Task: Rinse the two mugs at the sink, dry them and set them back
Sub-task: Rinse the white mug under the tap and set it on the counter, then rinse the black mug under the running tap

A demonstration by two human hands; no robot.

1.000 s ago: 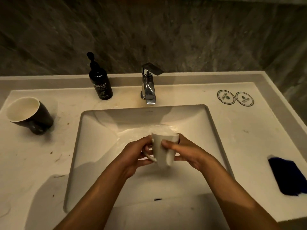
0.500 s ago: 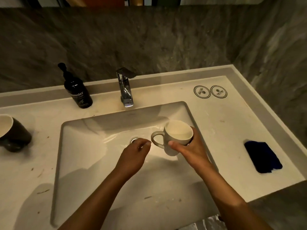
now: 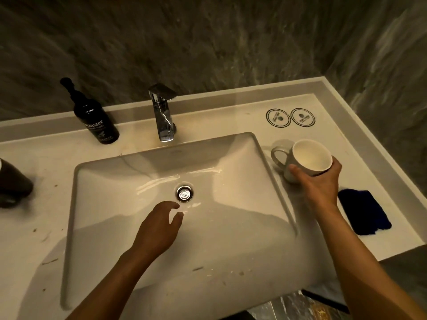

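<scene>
Head view: right hand (image 3: 320, 185) fingers (image 3: 294, 169) wrap white mug (image 3: 305, 159), right of sink (image 3: 265, 158).

Count: two mugs, one white (image 3: 305, 159), one dark (image 3: 12, 183) at left edge; two round stickers (image 3: 290, 117); one tap (image 3: 163, 116); one pump bottle (image 3: 96, 117); one blue cloth (image 3: 364, 212); one drain (image 3: 184, 193); two hands, left (image 3: 157, 229), right (image 3: 320, 183)

At the upper left of the frame, the dark pump bottle (image 3: 96, 120) carries pale lettering of which "unster" can be read; the smaller line beneath is too blurred. At upper right, two round printed marks (image 3: 290, 117) on the counter are illegible.
</scene>
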